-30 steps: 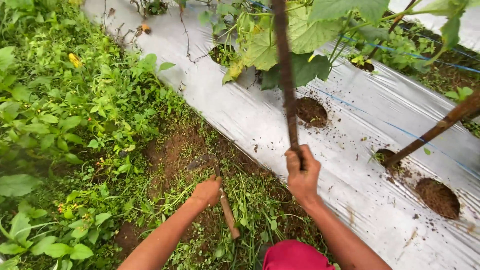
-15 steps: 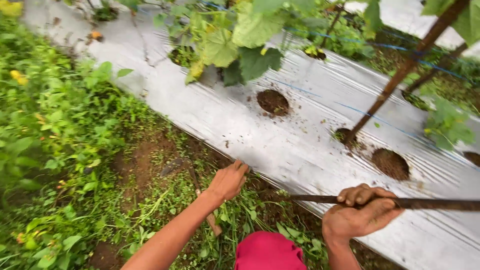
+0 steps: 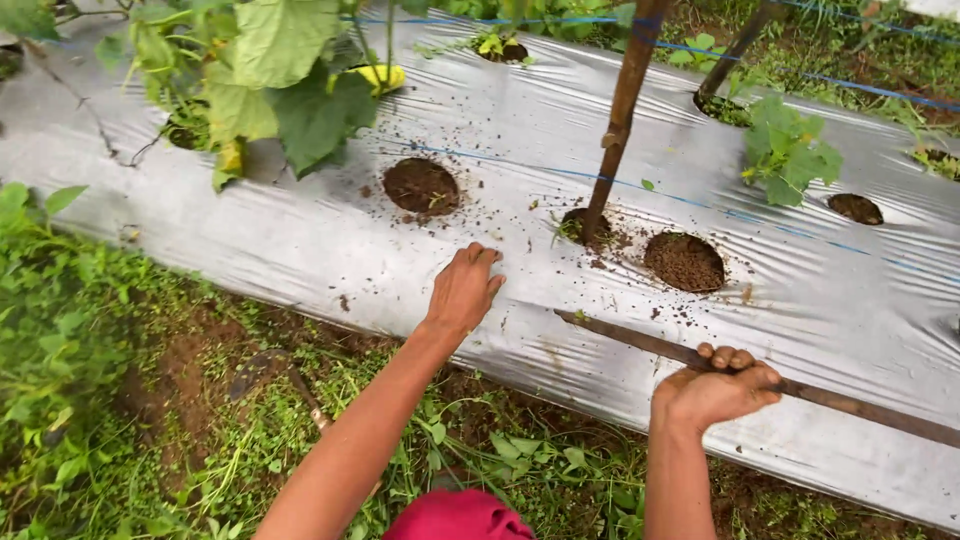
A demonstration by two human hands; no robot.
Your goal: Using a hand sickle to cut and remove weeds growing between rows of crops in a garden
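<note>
A person's right hand (image 3: 715, 392) closes its fingers around a dark wooden stake (image 3: 850, 402), held low across the silver mulch film (image 3: 300, 240). The left hand (image 3: 465, 290) rests flat, fingers open, on the film near a soil-filled planting hole (image 3: 421, 186), seemingly for balance.

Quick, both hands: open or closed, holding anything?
Left hand: open, empty, palm down on the silver plastic mulch.
Right hand: closed on a dark stick lying across the mulch.
</note>
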